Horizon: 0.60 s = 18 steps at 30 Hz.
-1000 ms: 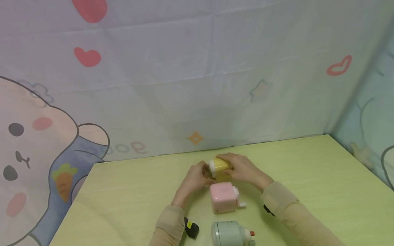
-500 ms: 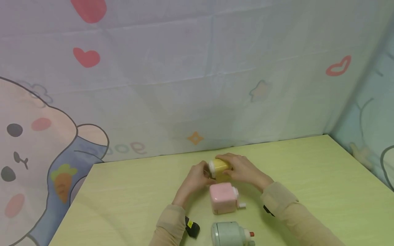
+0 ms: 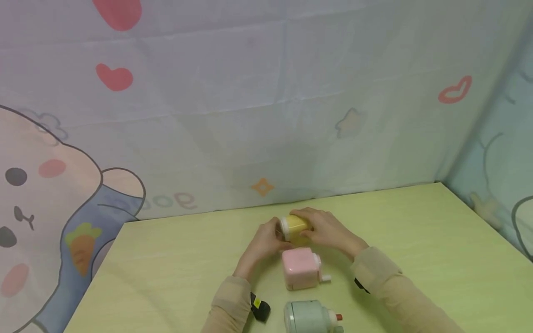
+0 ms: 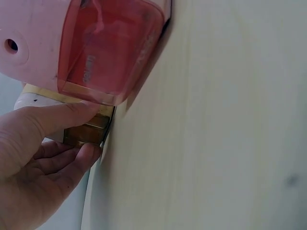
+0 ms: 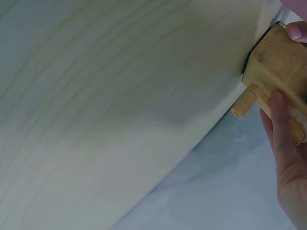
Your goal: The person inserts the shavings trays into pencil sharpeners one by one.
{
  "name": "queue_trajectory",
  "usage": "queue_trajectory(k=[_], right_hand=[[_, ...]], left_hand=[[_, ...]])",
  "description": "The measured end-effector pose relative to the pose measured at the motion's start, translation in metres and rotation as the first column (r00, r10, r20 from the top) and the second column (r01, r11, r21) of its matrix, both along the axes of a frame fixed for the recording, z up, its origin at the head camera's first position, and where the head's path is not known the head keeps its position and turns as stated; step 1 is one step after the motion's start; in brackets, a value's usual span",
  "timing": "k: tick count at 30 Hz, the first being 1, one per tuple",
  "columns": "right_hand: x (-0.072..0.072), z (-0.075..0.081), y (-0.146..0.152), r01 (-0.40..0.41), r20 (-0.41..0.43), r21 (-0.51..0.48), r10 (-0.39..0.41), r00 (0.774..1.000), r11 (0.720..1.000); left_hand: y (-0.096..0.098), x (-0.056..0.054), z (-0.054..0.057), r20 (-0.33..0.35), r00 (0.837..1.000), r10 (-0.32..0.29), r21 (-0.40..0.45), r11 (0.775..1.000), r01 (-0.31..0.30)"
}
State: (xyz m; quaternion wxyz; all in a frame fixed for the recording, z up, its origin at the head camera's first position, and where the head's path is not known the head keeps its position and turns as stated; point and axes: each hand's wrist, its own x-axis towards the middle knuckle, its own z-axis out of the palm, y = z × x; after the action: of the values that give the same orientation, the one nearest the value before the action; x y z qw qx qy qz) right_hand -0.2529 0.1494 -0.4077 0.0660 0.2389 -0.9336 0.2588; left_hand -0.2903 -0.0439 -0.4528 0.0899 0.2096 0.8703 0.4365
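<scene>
A yellow crank pencil sharpener with a white end sits near the table's far edge, between both hands. My left hand is at its white end; in the left wrist view, thumb and fingers pinch its brown see-through shavings drawer. From the other side my right hand grips the yellow body. In the right wrist view a finger lies along the crank side, beside the crank handle, and the thumb is on the body. A pink pencil sharpener with a white crank stands just in front.
A grey-green pencil sharpener sits nearer the front of the light yellow table, partly cut off by the frame. Behind the table hangs a printed cloth. A dark cable shows at the far right.
The head view has shifted slightly, so everything appears a little further left. Both hands keep their hold on the yellow sharpener, with no visible movement of it.
</scene>
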Motion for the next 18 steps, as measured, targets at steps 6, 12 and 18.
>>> queue_trajectory(k=[6,12,18], right_hand=[[-0.003,-0.002,-0.007,-0.009,-0.014,0.020,0.009,1.000,1.000],[-0.007,-0.001,-0.015,-0.033,0.016,0.030,0.033,0.999,0.999],[-0.009,-0.001,-0.009,-0.045,-0.009,0.118,0.047,0.999,0.992]], left_hand=[[-0.006,0.001,-0.001,-0.016,1.000,-0.005,-0.006,1.000,0.004],[-0.017,0.001,-0.003,0.008,1.000,-0.019,0.009,1.000,0.019],[-0.025,0.003,-0.002,0.023,0.999,-0.032,0.019,0.999,0.032]])
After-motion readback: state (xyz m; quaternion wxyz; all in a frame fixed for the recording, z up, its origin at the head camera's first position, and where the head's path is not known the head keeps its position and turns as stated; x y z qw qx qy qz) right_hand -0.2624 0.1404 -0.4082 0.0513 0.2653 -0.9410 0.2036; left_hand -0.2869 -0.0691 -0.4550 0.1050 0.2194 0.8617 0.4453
